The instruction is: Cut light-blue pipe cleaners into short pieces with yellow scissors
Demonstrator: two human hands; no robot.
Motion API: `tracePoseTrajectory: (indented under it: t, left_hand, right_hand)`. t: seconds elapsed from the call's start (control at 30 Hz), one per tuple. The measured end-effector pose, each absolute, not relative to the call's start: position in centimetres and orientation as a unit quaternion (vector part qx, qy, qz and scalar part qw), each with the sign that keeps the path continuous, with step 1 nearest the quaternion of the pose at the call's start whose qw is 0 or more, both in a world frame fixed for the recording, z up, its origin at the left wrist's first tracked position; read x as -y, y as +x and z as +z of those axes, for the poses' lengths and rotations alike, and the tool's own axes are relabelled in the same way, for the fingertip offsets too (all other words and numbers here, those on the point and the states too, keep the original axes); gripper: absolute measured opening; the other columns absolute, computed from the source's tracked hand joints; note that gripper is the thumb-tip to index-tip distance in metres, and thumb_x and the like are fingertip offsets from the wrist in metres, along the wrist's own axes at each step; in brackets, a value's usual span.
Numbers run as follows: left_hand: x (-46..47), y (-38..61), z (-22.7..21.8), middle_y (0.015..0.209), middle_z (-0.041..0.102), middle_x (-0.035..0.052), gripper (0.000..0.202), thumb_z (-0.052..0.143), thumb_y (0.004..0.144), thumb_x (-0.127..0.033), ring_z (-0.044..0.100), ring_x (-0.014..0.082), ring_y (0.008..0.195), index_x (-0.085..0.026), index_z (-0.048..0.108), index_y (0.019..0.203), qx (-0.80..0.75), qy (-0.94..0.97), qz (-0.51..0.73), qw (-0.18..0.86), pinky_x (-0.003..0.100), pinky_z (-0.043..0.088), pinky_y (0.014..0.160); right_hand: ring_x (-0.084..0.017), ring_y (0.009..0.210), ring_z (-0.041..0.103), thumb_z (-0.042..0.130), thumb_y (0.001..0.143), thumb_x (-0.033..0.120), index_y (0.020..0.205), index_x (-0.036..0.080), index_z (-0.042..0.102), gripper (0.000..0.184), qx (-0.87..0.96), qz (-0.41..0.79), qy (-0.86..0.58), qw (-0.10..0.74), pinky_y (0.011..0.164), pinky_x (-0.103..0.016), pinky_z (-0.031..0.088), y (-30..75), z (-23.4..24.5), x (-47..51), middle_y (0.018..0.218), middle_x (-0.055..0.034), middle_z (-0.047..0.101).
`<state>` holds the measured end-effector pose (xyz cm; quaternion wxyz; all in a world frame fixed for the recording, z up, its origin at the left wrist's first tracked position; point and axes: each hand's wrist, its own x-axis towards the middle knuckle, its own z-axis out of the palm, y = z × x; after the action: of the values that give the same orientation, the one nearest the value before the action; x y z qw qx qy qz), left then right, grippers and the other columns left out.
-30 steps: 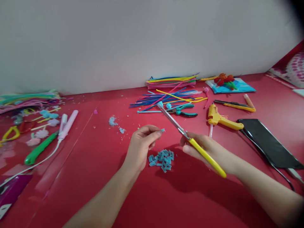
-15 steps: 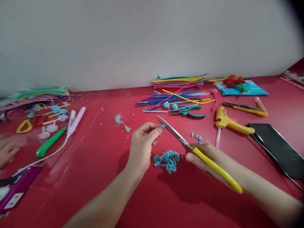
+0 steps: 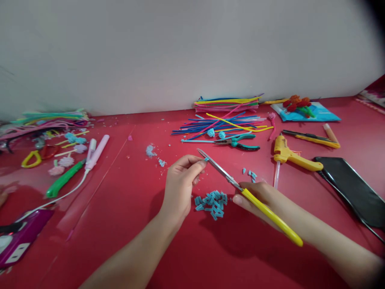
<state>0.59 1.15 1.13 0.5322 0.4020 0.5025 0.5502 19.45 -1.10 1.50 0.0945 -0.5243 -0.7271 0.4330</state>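
My left hand (image 3: 184, 180) pinches a small light-blue piece of pipe cleaner (image 3: 206, 159) between thumb and fingertips. My right hand (image 3: 261, 200) grips yellow-handled scissors (image 3: 222, 171), whose blades lie across that piece right beside my left fingertips. On the red table below sits a heap of short cut blue pieces (image 3: 212, 203), several of them piled together. A few more blue bits (image 3: 252, 175) lie just beyond my right hand.
Blue-handled pliers (image 3: 237, 141) and loose pipe cleaners (image 3: 222, 124) lie ahead. To the right are a yellow glue gun (image 3: 294, 156) and a black phone (image 3: 355, 188). A pink hair-iron-like tool (image 3: 98, 154), a green-handled cutter (image 3: 64, 180) and a purple power strip (image 3: 25, 237) are left. Another person's hand (image 3: 3, 195) shows at the left edge.
The scissor blades have closed further across the blue piece, and the yellow handle has shifted slightly left. My left hand stays in place. The other person's hand has drawn back leftward.
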Motion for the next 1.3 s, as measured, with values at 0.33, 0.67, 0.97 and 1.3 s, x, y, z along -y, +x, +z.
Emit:
tracePoseTrajectory:
  t: [0.33,0.67,0.97,1.3]
  left_hand:
    - [-1.1,0.6,1.0,0.054,0.047,-0.0049,0.009,0.058,0.069,-0.021,0.032,0.0039,0.044,-0.016,0.054,0.063,-0.494,0.406,0.549,0.538,0.019,0.022,0.042]
    - [-1.0,0.6,0.9,0.053,0.048,-0.0050,0.007,0.058,0.069,-0.020,0.032,0.0030,0.043,-0.016,0.056,0.065,-0.485,0.394,0.560,0.544,0.017,0.022,0.041]
    - [-0.9,1.3,0.4,0.062,0.056,-0.0009,0.015,0.059,0.070,-0.029,0.030,0.0028,0.042,-0.015,0.061,0.075,-0.490,0.443,0.428,0.617,0.017,0.018,0.038]
    - [-0.4,2.3,-0.3,0.060,0.057,-0.0006,0.019,0.054,0.073,-0.032,0.050,0.0102,0.057,-0.015,0.062,0.068,-0.504,0.592,0.303,0.552,0.020,0.038,0.054]
  right_hand:
    - [-0.008,0.051,0.022,0.040,0.077,0.054,0.064,0.018,0.041,0.039,0.733,0.412,-0.533,0.093,0.046,-0.021,0.024,19.5,0.4,1.1,0.055,0.0053,0.029]
    - [-0.008,0.050,0.021,0.048,0.074,0.049,0.058,0.019,0.035,0.036,0.719,0.410,-0.550,0.107,0.045,-0.021,0.022,19.2,0.2,1.0,0.053,0.0059,0.023]
    - [-0.006,0.037,0.035,0.051,0.072,0.041,0.068,0.019,0.047,0.023,0.606,0.487,-0.581,0.242,0.036,-0.018,0.026,18.9,0.1,0.3,0.047,0.0073,0.036]
    - [-0.005,0.036,0.034,0.049,0.072,0.034,0.069,0.019,0.047,0.015,0.625,0.433,-0.589,0.276,0.036,-0.017,0.026,20.1,-1.1,-0.3,0.047,0.0085,0.036]
